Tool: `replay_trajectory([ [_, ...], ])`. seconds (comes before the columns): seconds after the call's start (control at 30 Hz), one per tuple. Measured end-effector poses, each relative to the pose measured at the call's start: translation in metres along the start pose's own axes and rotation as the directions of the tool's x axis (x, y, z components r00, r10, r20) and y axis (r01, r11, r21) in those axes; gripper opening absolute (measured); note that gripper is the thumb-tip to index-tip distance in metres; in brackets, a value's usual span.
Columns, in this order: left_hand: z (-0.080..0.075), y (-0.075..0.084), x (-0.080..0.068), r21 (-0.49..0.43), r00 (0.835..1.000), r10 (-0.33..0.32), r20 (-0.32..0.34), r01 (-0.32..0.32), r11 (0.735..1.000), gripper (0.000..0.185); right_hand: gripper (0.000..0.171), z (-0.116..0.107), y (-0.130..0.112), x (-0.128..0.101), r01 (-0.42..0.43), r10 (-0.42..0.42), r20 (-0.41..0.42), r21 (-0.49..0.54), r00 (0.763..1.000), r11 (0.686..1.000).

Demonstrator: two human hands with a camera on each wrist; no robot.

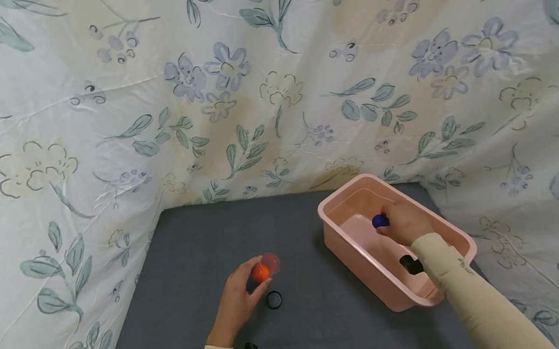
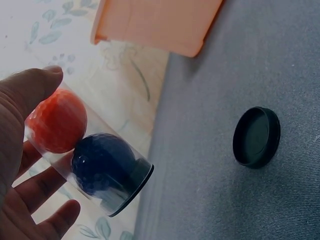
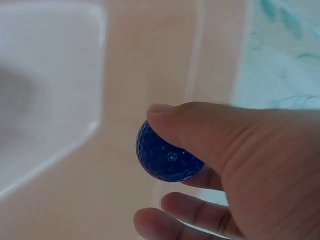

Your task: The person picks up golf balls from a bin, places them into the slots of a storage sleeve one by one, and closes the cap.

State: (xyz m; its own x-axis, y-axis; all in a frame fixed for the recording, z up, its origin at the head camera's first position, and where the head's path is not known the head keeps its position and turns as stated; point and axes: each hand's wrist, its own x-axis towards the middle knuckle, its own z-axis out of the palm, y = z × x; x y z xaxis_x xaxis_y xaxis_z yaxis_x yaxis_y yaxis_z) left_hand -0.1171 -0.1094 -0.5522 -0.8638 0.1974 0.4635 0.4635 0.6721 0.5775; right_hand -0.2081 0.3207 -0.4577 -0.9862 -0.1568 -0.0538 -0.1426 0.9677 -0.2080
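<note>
Pink bin point(image 1: 356, 266) stands on the right of the tabletop point(image 1: 201, 239), long axis running from far left to near right. The right hand point(image 1: 406, 224) is inside its rim in the head view, pinching a blue golf ball point(image 3: 167, 157); height above the bin floor cannot be told. The left hand point(image 1: 237, 299), outside the bin, grips a clear tube point(image 1: 272, 261) containing an orange ball point(image 2: 59, 120) and a dark ball point(image 2: 102, 162). Governing relation: the tube lies left of the golf ball and nearer the person, its axis tilted, black-rimmed end low, other end leaning binward. The bin's left wall stands between the two. A black cap point(image 2: 252, 137) lies hollow side up on the tabletop, just beside the left hand. Floral cloth point(image 1: 235, 102) hangs behind.
</note>
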Motion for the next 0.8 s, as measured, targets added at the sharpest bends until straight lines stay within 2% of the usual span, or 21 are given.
replay_trajectory([
  [0.17,0.0,0.0,0.001,-0.008,1.0,0.002,0.001,-0.002,1.0,0.056,0.049,-0.018,-0.025,-0.007,0.019,-0.018,-0.033,0.041,0.999,0.999],
  [0.37,-0.001,0.0,0.002,-0.006,1.0,0.002,0.002,-0.002,1.0,0.057,0.045,-0.035,-0.052,-0.016,0.072,-0.064,-0.094,0.088,0.994,0.993],
  [0.5,-0.001,0.001,0.002,0.0,1.0,-0.003,0.004,0.003,1.0,0.057,0.043,-0.038,-0.064,-0.021,0.12,-0.104,-0.132,0.126,0.986,0.985],
  [0.67,-0.002,0.001,0.002,-0.005,1.0,0.012,0.002,-0.012,1.0,0.057,0.037,-0.03,-0.075,-0.021,0.215,-0.17,-0.183,0.269,0.968,0.939],
  [0.8,-0.002,0.001,0.002,-0.01,1.0,0.02,0.006,-0.02,1.0,0.057,0.038,-0.023,-0.083,-0.021,0.242,-0.187,-0.176,0.385,0.967,0.89],
])
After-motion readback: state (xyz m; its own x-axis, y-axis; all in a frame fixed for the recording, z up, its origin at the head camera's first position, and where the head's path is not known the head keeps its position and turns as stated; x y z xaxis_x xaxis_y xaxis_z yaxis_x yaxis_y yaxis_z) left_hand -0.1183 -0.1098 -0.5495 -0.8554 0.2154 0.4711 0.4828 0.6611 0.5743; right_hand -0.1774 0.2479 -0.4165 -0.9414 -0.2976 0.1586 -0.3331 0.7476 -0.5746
